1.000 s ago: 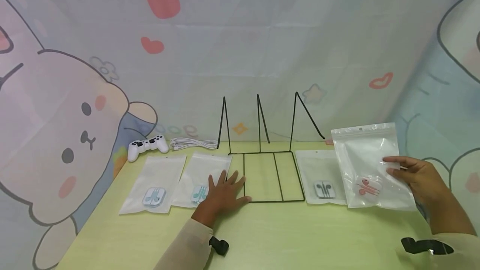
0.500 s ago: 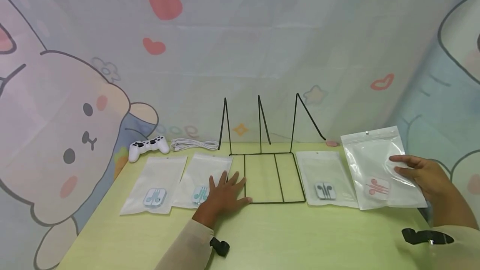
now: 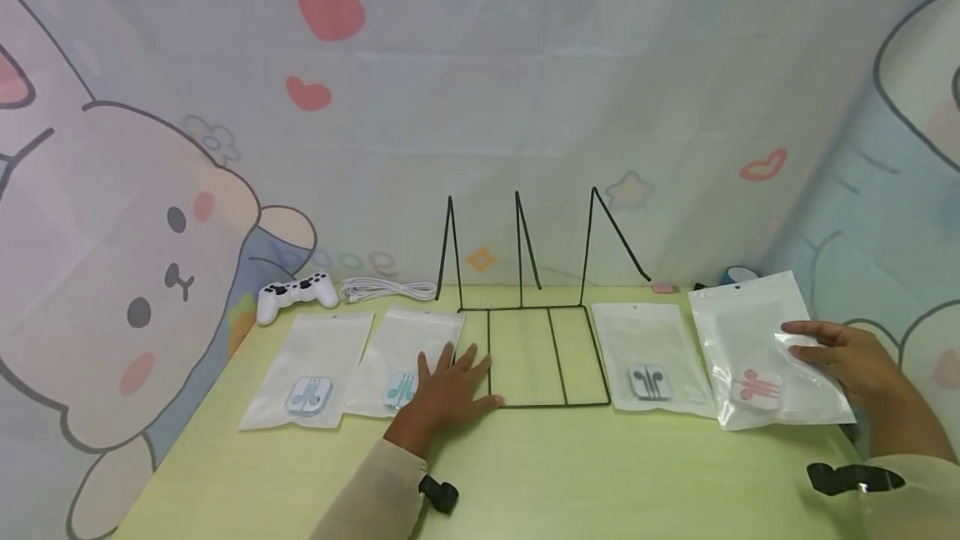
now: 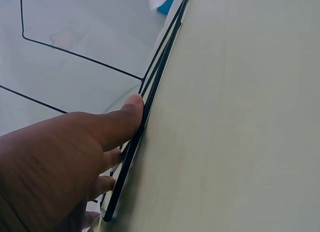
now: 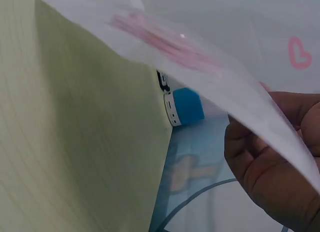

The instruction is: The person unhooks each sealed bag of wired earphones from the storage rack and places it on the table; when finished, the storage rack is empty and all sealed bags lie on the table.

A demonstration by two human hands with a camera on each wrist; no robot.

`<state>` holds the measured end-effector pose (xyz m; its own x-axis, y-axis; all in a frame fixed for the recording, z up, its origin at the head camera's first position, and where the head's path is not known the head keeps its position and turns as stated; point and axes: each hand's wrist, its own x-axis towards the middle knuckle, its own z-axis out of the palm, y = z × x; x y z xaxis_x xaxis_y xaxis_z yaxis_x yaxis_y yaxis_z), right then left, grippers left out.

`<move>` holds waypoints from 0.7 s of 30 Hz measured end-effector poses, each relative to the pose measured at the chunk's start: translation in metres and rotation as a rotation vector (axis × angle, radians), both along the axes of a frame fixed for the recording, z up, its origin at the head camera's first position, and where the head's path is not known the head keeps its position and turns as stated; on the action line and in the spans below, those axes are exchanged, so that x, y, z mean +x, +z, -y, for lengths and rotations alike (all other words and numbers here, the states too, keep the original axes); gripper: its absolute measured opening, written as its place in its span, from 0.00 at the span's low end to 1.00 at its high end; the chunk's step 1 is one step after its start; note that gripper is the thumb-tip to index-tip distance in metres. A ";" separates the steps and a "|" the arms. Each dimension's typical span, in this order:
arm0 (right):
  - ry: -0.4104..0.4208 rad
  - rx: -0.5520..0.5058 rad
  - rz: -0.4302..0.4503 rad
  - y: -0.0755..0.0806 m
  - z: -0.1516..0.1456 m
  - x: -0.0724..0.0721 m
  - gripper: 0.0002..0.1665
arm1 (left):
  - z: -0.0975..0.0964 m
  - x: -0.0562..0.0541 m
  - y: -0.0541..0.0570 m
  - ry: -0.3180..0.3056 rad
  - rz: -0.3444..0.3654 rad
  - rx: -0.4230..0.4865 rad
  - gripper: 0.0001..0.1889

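My right hand [image 3: 851, 361] pinches the right side of a white zip bag [image 3: 750, 315] with pink earphones [image 3: 757, 388] in it. The right wrist view has this bag [image 5: 240, 101] tilted, its near end raised above the table. My left hand [image 3: 446, 390] lies with fingers spread over the left edge of a black wire rack [image 3: 551, 357]; in the left wrist view its thumb [image 4: 127, 119] presses on the rack's wire. Beside that hand lies a bag with teal earphones [image 3: 401, 389]. A bag with dark grey earphones [image 3: 649, 382] lies right of the rack.
Another bag [image 3: 307, 365] lies at the far left. Behind it are a white game controller [image 3: 297, 297] and a coiled white cable [image 3: 386, 288]. A small pink thing [image 3: 663, 287] and a blue-and-white object [image 5: 187, 106] stand at the back right. The rack's prongs [image 3: 519, 240] rise near the backdrop.
The right hand has moved the pink-earphone bag to the right and slightly down, uncovering the grey-earphone bag and the blue-and-white object behind. My left hand has stayed in place.
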<state>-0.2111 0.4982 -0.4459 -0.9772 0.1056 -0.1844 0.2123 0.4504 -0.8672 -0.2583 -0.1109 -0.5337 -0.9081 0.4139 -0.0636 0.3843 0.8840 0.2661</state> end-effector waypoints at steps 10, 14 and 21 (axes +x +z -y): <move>0.006 0.376 0.042 -0.007 0.005 -0.007 0.48 | 0.000 0.002 0.002 0.004 0.000 0.008 0.43; -0.020 0.380 0.026 -0.017 0.005 -0.006 0.49 | -0.001 0.003 0.004 0.004 0.005 0.012 0.43; -0.079 0.358 0.032 -0.032 0.007 -0.009 0.51 | 0.000 0.005 0.008 0.004 0.001 0.017 0.42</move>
<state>-0.2200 0.4914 -0.4780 -0.9577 0.2442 -0.1524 0.2833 0.7052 -0.6500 -0.2534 -0.1105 -0.5262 -0.9099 0.4109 -0.0573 0.3802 0.8811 0.2813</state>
